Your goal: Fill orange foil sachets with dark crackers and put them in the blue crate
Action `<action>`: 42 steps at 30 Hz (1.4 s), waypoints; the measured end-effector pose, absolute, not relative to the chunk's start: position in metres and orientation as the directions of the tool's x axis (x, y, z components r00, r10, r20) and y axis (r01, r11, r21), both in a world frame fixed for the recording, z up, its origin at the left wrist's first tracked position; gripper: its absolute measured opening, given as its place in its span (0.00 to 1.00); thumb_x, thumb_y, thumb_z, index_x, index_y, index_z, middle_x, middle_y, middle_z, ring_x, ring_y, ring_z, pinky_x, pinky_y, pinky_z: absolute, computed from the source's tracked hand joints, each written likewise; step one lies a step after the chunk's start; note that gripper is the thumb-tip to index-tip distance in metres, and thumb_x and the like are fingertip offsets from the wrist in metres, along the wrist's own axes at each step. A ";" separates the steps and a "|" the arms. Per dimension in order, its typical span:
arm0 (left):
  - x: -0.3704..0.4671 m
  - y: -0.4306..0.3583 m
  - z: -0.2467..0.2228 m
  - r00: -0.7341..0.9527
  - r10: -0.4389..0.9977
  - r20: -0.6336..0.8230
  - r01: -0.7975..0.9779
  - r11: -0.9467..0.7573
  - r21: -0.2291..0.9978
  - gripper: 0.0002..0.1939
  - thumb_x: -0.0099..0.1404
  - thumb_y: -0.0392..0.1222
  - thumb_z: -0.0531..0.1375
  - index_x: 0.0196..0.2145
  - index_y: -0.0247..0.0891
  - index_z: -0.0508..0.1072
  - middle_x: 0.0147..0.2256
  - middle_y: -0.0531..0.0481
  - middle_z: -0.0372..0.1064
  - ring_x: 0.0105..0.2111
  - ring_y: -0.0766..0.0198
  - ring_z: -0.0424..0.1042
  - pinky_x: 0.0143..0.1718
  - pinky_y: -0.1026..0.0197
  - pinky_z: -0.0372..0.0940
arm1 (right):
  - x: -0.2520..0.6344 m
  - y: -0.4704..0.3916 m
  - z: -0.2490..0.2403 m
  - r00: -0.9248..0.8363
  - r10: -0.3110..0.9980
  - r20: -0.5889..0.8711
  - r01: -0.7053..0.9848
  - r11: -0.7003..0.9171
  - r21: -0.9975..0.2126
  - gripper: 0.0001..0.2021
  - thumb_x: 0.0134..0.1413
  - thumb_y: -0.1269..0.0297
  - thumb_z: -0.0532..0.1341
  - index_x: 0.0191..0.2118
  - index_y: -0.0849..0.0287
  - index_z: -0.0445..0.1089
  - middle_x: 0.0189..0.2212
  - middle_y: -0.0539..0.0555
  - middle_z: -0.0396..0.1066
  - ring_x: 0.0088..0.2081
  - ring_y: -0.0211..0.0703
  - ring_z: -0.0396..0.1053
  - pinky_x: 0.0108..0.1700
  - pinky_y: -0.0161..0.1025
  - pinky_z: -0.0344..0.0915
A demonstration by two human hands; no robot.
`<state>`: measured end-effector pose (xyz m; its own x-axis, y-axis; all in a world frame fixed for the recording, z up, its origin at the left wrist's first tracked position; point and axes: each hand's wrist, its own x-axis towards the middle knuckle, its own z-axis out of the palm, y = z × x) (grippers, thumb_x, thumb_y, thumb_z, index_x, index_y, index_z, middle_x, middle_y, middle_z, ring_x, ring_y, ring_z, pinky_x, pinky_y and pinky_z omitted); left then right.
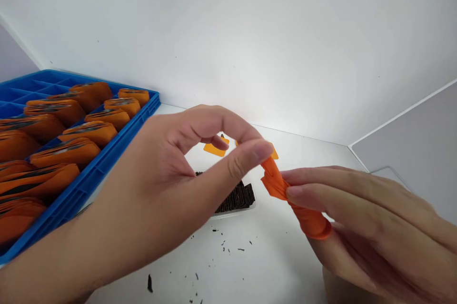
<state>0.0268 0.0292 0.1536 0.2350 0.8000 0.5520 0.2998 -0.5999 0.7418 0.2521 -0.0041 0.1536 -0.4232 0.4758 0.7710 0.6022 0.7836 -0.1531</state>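
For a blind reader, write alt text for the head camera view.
Left hand and right hand pinch a twisted orange piece above a white table. At left, a blue divided tray holds orange bundles; behind the left hand, a partly hidden tub holds dark strips, with dark scraps scattered nearer.

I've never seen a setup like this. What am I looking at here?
No machine here: one head-worn camera looks down at a person's bare hands. The left hand pinches one end of a crumpled orange piece; the right hand's fingers press its middle. On the white surface, the blue tray at left holds folded orange bundles. Behind the left hand sit dark strips in a container, partly hidden, and flat yellow-orange pieces. Dark scraps lie nearer.
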 end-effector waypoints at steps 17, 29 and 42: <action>0.046 0.028 0.138 0.106 0.802 0.587 0.053 -0.594 0.802 0.03 0.75 0.43 0.63 0.40 0.44 0.75 0.35 0.57 0.76 0.34 0.71 0.75 0.36 0.72 0.73 | 0.254 0.008 0.135 -0.472 0.598 0.648 0.362 0.802 -0.476 0.16 0.60 0.81 0.57 0.48 0.54 0.64 0.34 0.49 0.71 0.32 0.38 0.72 0.32 0.38 0.72; 0.043 0.029 0.144 -0.086 0.733 0.674 0.015 -0.676 0.737 0.08 0.73 0.35 0.65 0.42 0.42 0.68 0.37 0.57 0.75 0.35 0.72 0.76 0.38 0.68 0.75 | 0.258 0.024 0.132 -0.455 0.547 0.703 0.385 0.833 -0.398 0.18 0.57 0.82 0.57 0.49 0.55 0.64 0.37 0.51 0.74 0.33 0.41 0.75 0.26 0.38 0.71; 0.036 0.026 0.154 -0.131 0.655 0.745 0.225 -0.712 0.665 0.08 0.71 0.38 0.67 0.44 0.43 0.70 0.35 0.57 0.73 0.36 0.67 0.78 0.34 0.64 0.75 | 0.249 0.014 0.137 -0.298 0.626 0.720 0.209 0.779 -0.591 0.21 0.63 0.78 0.63 0.59 0.57 0.69 0.31 0.50 0.71 0.27 0.39 0.68 0.26 0.39 0.68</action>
